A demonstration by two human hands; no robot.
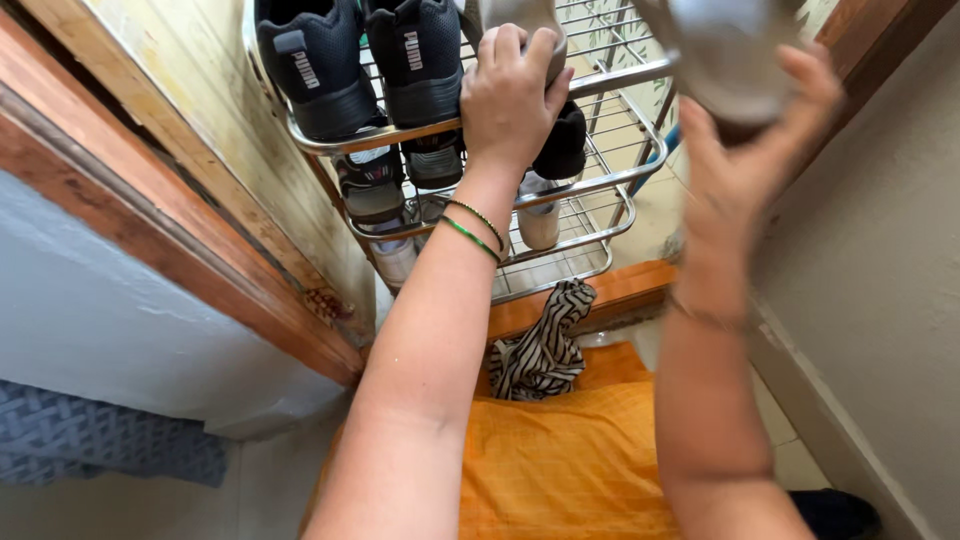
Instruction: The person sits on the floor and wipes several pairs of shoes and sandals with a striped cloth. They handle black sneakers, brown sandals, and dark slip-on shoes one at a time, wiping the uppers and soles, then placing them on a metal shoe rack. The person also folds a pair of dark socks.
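My left hand (pixel 510 95) grips the heel of a light grey shoe (pixel 515 15) resting on the top shelf of a metal wire shoe rack (pixel 620 75). Two thin green bangles circle that wrist. My right hand (pixel 755 125) holds a second light grey shoe (pixel 725 50) up in the air, just right of the rack's top shelf, blurred. A pair of dark sneakers (pixel 365 60) stands on the same shelf, left of my left hand.
Lower shelves hold more dark and white shoes (pixel 540 215). A striped cloth (pixel 545 350) lies on orange fabric (pixel 570 460) below. A wooden door frame (pixel 170 220) runs on the left, a plain wall (pixel 880 250) on the right.
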